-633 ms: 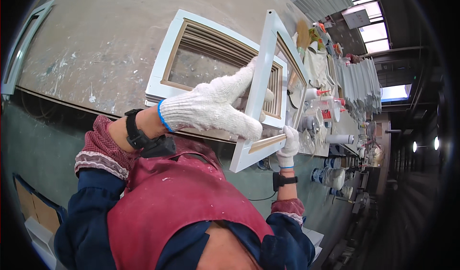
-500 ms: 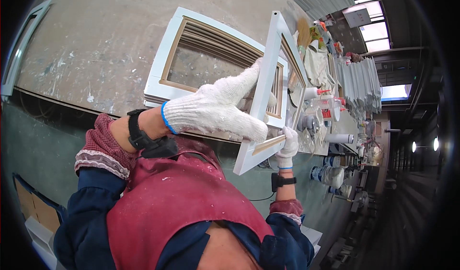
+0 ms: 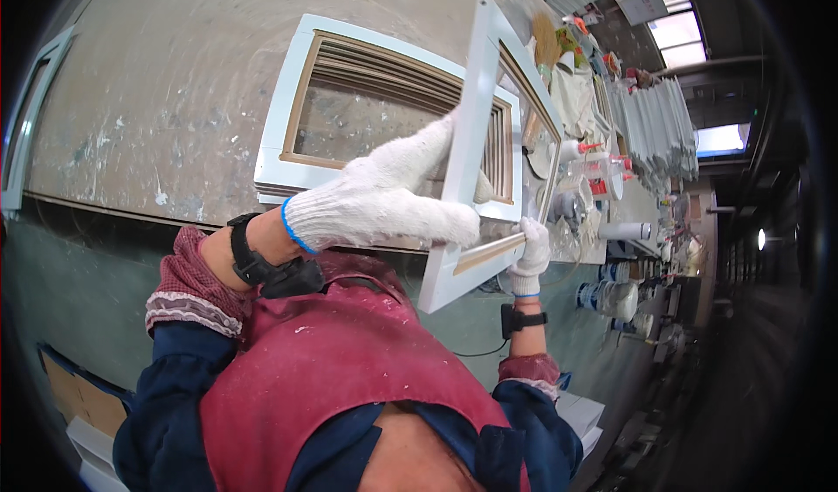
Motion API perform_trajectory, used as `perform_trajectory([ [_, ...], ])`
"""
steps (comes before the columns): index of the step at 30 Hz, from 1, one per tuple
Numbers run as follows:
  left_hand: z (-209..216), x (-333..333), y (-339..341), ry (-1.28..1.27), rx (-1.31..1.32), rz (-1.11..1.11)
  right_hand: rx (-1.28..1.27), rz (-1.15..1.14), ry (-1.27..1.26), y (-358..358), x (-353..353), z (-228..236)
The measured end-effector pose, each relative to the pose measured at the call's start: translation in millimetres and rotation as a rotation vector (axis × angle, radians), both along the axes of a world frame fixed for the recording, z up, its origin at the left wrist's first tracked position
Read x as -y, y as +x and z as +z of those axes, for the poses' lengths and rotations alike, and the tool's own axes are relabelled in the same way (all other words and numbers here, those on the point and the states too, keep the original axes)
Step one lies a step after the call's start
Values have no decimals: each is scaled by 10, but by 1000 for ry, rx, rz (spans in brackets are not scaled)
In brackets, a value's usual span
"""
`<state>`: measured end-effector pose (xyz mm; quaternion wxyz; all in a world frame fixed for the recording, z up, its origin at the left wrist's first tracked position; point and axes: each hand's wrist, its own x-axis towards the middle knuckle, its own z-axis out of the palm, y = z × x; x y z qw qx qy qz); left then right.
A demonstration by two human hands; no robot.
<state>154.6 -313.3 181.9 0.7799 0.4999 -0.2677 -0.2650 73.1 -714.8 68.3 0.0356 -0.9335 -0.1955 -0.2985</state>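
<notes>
A pale white rectangular frame (image 3: pixel 464 149) with bare wood along its inner edge stands tilted up between my hands. My left hand (image 3: pixel 380 195), in a white knitted glove, grips its left side bar, the thumb on the near face and the fingers partly hidden behind. Around the near right corner closes my right hand (image 3: pixel 531 256), gloved too. Beneath and to the left, a stack of similar frames (image 3: pixel 284 130) lies on the worktable (image 3: pixel 166 82). The held frame covers part of the stack's right end.
Another pale frame (image 3: pixel 37 112) lies at the table's far left. To the right are bottles with red nozzles (image 3: pixel 572 150), a whitish cloth (image 3: pixel 572 103), a brush (image 3: pixel 546 42) and a white cylinder (image 3: pixel 625 231). Buckets (image 3: pixel 611 298) stand beyond the table edge.
The held frame has shifted slightly left in the view, its upper corner a little higher. Both hands keep their grip on it. The whole view has turned slightly.
</notes>
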Motion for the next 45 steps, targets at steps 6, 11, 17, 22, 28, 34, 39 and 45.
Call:
perform_trajectory([
  [6,50,-131,-62,-40,-162,33,33,21,5,171,-146,115],
  [11,-66,-219,-69,-144,-194,158,50,55,-8,302,-287,160],
  [17,-13,-117,-67,-137,-135,150,140,71,29,356,-265,72],
  [22,102,-16,-88,-177,-152,122,213,39,62,386,-257,29],
  [28,296,65,-109,-183,-45,-23,326,9,141,403,-101,-32],
  [34,282,117,-136,-127,120,-89,453,-98,155,290,-24,110],
  [39,212,43,-212,-37,-58,-280,473,-266,373,157,46,309],
  [45,85,2,-170,328,186,-236,475,-572,822,287,-223,671],
])
